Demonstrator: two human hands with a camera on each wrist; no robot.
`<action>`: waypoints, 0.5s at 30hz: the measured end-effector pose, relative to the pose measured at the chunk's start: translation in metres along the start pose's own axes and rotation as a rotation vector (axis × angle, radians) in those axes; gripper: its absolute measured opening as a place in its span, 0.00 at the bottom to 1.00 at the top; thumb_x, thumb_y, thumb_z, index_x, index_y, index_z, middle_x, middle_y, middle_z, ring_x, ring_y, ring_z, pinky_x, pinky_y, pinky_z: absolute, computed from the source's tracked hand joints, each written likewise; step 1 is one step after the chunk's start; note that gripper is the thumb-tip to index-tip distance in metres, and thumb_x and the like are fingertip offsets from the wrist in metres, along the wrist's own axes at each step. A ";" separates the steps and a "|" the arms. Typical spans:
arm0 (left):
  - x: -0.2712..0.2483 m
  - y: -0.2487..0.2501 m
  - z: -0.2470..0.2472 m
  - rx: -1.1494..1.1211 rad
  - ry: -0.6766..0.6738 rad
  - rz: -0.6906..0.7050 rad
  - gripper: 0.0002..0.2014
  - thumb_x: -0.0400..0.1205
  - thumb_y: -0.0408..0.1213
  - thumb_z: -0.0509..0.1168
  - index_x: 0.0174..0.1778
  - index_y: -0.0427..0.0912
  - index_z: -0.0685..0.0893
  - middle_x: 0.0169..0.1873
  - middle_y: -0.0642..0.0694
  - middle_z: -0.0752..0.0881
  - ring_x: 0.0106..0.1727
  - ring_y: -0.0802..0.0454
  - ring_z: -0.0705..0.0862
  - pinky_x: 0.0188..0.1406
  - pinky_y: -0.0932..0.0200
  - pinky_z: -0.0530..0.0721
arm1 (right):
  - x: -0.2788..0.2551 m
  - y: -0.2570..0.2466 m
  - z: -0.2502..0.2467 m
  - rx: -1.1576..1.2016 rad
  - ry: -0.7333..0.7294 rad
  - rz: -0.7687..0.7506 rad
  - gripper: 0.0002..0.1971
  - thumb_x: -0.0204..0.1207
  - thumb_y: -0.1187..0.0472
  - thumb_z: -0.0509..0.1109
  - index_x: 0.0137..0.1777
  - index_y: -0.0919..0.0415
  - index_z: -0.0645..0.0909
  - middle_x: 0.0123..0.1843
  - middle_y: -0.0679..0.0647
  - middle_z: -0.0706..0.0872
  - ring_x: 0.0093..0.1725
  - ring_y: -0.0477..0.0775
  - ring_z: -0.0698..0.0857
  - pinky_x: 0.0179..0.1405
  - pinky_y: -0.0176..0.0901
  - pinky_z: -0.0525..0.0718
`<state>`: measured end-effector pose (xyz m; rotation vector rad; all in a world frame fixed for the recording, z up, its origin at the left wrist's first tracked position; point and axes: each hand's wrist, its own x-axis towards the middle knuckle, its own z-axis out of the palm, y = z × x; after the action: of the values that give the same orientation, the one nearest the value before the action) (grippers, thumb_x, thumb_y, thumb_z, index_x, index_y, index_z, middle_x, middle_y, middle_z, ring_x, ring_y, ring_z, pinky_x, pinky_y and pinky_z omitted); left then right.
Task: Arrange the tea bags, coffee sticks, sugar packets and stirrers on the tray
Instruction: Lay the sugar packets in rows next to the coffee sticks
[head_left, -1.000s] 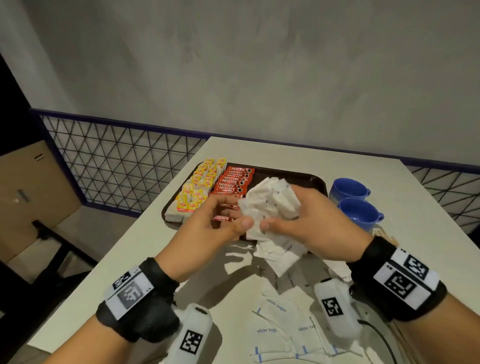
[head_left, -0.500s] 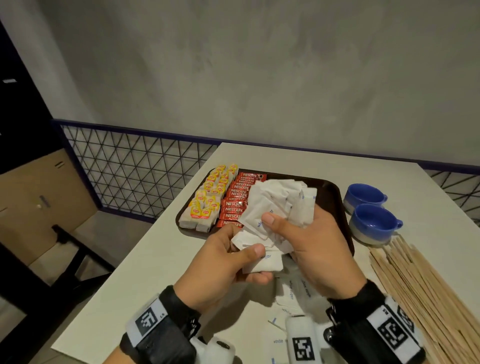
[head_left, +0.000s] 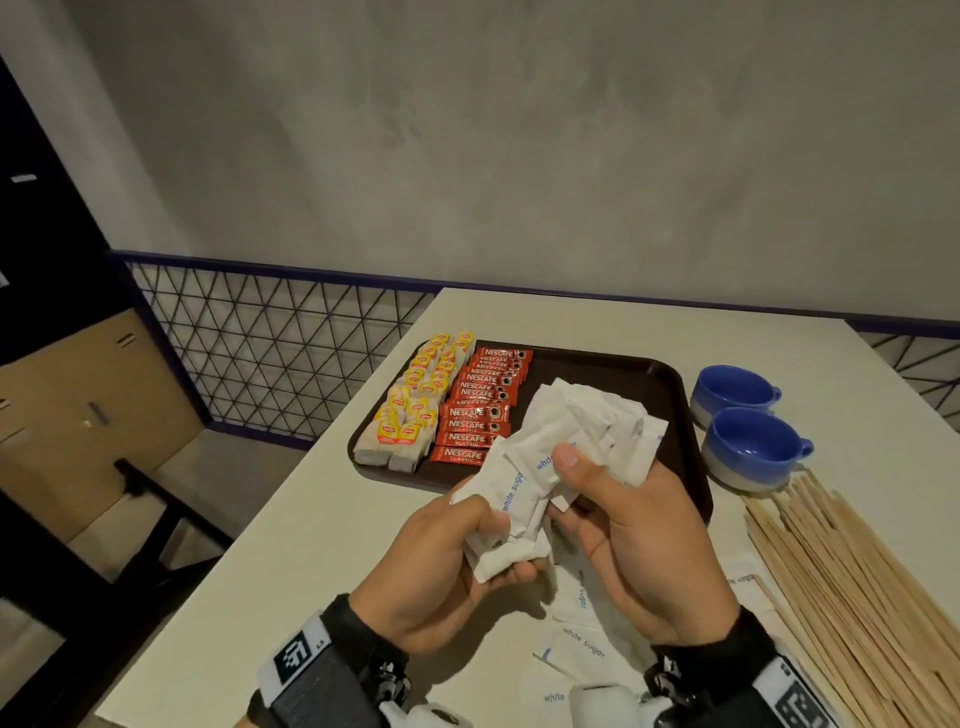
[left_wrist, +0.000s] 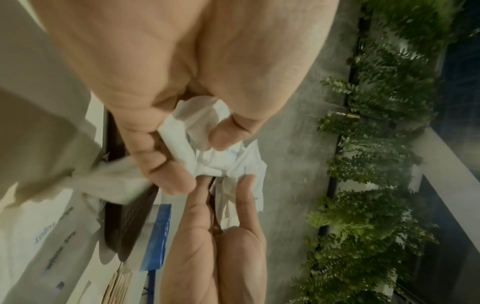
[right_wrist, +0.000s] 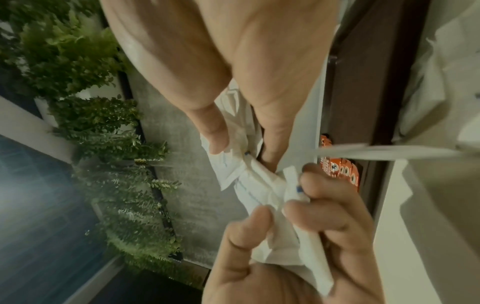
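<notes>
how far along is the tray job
Done: tea bags and coffee sticks sit in rows on the tray. In hand: both the left hand and right hand grip sugar packets. Left: more packets and the stirrers lie on the table.

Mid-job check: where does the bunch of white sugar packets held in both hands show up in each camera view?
Head: sugar packets centre, over the tray's near edge, between left hand and right hand.
Left wrist: centre, pinched under the thumb.
Right wrist: centre-right, gripped by both hands.
Shared landmark: the dark brown tray, also in the left wrist view.
</notes>
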<state>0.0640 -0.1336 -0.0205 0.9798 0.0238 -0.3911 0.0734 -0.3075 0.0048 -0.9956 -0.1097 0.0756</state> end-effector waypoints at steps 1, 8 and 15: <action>0.002 -0.001 0.001 -0.005 -0.003 -0.001 0.25 0.73 0.27 0.64 0.68 0.28 0.83 0.54 0.24 0.86 0.42 0.34 0.84 0.33 0.52 0.87 | 0.001 0.002 -0.001 0.001 0.010 0.013 0.19 0.77 0.66 0.72 0.68 0.64 0.85 0.61 0.62 0.93 0.63 0.63 0.92 0.57 0.55 0.92; 0.004 -0.002 0.004 0.102 -0.055 0.026 0.21 0.80 0.36 0.72 0.71 0.44 0.85 0.59 0.32 0.88 0.50 0.38 0.88 0.42 0.47 0.91 | -0.003 -0.003 -0.011 -0.200 0.000 0.046 0.17 0.81 0.64 0.73 0.69 0.61 0.86 0.61 0.58 0.94 0.61 0.60 0.93 0.62 0.59 0.91; 0.005 0.004 -0.015 0.155 0.032 0.087 0.16 0.85 0.24 0.67 0.67 0.42 0.83 0.61 0.27 0.87 0.50 0.29 0.87 0.42 0.42 0.92 | -0.004 -0.003 -0.012 -0.178 -0.082 0.152 0.17 0.81 0.68 0.71 0.69 0.64 0.86 0.61 0.66 0.92 0.61 0.69 0.92 0.55 0.65 0.92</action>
<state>0.0723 -0.1214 -0.0270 1.1366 -0.0204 -0.3007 0.0714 -0.3194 0.0013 -1.1782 -0.1172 0.2496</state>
